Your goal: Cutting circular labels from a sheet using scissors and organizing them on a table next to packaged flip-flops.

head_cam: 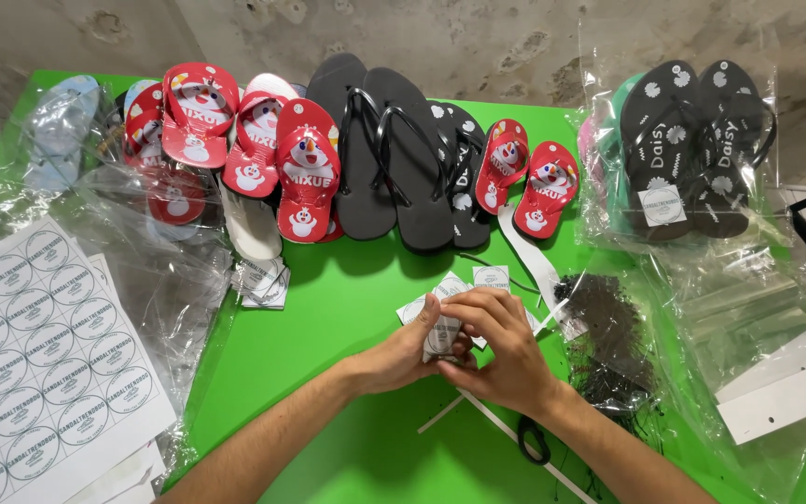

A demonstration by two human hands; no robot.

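Above the green table (328,373), we pinch a small square sticker (442,334), upright between both hands, left hand (401,357) gripping its left edge, right hand (506,350) curled over its top, equally near.

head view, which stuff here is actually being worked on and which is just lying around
In hand:
- small white round-label stickers, pinched between left hand and right hand
- loose cut stickers just beyond the fingers

Lying about:
- sheet of round stickers
- red snowman flip-flops
- black flip-flops
- bagged black daisy flip-flops
- pile of black plastic ties
- white card headers
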